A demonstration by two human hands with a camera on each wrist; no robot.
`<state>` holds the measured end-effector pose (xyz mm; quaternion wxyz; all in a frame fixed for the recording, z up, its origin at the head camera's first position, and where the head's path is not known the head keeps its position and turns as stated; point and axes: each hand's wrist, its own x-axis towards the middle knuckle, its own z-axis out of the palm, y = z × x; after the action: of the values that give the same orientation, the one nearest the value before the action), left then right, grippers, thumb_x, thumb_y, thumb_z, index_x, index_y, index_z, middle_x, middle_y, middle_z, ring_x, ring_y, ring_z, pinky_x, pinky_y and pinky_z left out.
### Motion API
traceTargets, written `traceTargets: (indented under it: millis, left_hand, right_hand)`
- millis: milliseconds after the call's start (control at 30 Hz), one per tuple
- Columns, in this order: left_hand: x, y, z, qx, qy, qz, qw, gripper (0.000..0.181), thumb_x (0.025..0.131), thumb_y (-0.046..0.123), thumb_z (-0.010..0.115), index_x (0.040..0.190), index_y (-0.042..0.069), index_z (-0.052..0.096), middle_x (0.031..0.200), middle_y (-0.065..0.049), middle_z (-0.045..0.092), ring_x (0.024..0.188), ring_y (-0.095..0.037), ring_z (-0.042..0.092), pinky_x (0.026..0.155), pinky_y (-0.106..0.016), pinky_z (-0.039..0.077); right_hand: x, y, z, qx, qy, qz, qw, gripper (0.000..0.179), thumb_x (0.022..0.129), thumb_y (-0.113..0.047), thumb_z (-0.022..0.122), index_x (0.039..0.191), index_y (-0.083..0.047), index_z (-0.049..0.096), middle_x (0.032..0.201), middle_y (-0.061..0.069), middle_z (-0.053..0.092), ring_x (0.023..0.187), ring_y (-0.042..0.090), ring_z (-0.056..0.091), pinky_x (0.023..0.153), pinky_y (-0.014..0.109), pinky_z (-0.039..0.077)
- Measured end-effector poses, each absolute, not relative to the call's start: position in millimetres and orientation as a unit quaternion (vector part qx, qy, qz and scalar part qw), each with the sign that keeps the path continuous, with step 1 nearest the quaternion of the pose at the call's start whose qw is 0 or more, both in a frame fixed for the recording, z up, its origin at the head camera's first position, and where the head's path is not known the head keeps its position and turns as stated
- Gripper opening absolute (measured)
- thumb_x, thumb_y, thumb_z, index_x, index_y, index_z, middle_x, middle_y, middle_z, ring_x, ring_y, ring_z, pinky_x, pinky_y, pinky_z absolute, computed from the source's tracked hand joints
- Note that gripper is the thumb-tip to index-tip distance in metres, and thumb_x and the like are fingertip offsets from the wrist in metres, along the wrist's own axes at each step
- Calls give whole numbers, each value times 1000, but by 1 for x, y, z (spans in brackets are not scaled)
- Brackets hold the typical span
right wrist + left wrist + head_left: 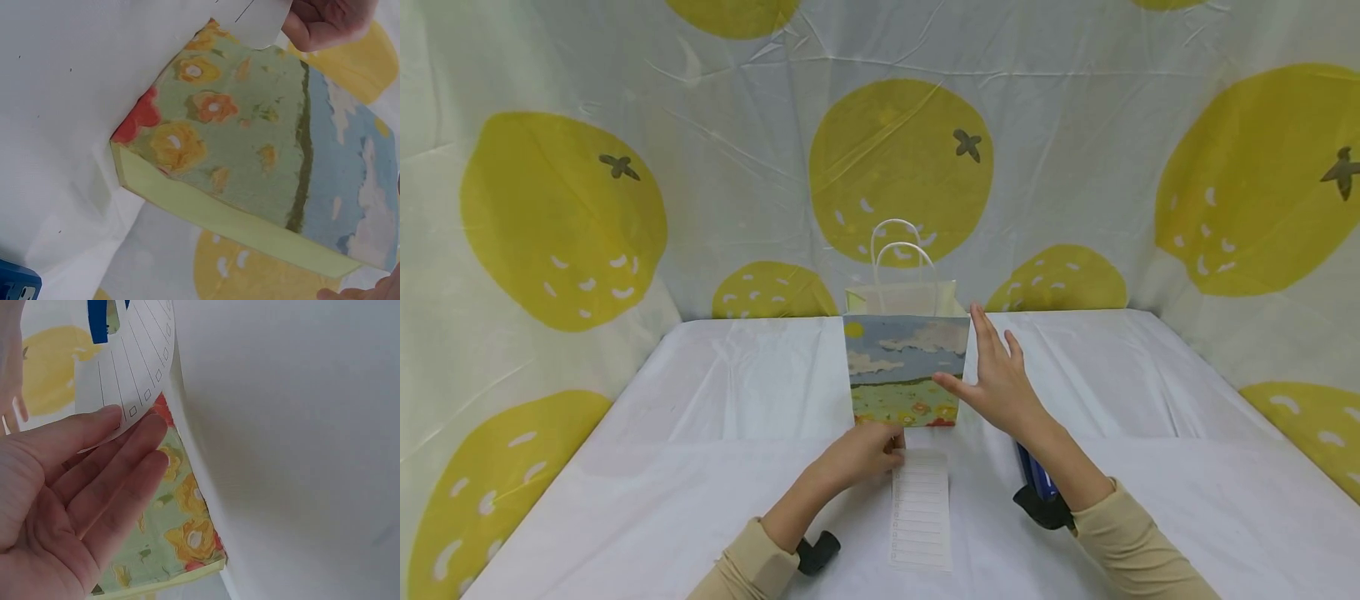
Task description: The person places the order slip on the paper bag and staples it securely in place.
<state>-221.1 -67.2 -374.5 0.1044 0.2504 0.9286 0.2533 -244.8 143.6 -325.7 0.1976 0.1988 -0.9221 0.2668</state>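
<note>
A paper gift bag (906, 367) with a painted meadow, clouds and flowers stands upright with two white handles raised. In front of its base, my left hand (857, 454) pinches the top left corner of a narrow white checklist slip (921, 517). Ruled lines and small boxes run along the slip, which curves up from the thumb in the left wrist view. Fingers spread, my right hand (1002, 387) is at the bag's right side, its thumb in front of the printed face; contact with the bag is unclear.
A blue object (1036, 471), partly hidden by the right forearm, lies on the white-covered table (745, 483); its kind is unclear. Behind the bag hangs a white curtain (1052, 125) printed with yellow lemons, which also closes both sides.
</note>
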Motion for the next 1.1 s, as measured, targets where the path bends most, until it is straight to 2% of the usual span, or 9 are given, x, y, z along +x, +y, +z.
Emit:
traceTargets:
  millis: [233,367,667,767,1100]
  left_hand:
    - [-224,-68,-374,245,932,252,94,10,86,17,62,94,12,62,76,3,60,60,-4,52,54,-20,43]
    - [-225,-69,-373,249,927,264,90,9,87,16,61,94,11,62,76,3,60,59,-4,53,54,-20,43]
    - [-226,-72,-369,249,919,298,73,6,88,14,59,92,10,61,85,-1,63,71,-6,58,57,-19,45]
    - [-227,-73,-368,247,916,309,70,8,88,13,59,94,8,61,85,-1,63,71,-7,58,57,-19,45]
    - [-227,-75,-362,232,912,336,37,6,89,16,58,93,12,61,83,0,64,68,-7,58,56,-20,45]
  right_hand:
    - [-244,143,-324,199,-922,266,199,104,79,-63,53,146,-8,-4,153,15,9,138,32,18,110,53,0]
    - [-245,143,-323,197,-923,262,200,104,79,-64,52,146,-8,-4,153,15,8,138,33,19,110,53,1]
    - [-245,142,-321,201,-920,268,203,104,79,-63,53,147,-9,-4,153,14,7,137,33,20,110,54,1]
    - [-245,142,-321,202,-919,270,204,104,79,-62,54,147,-9,-4,153,13,7,138,33,20,110,54,1]
    - [-246,141,-320,202,-918,271,206,104,79,-58,58,146,-10,-5,153,13,6,139,32,17,110,54,1]
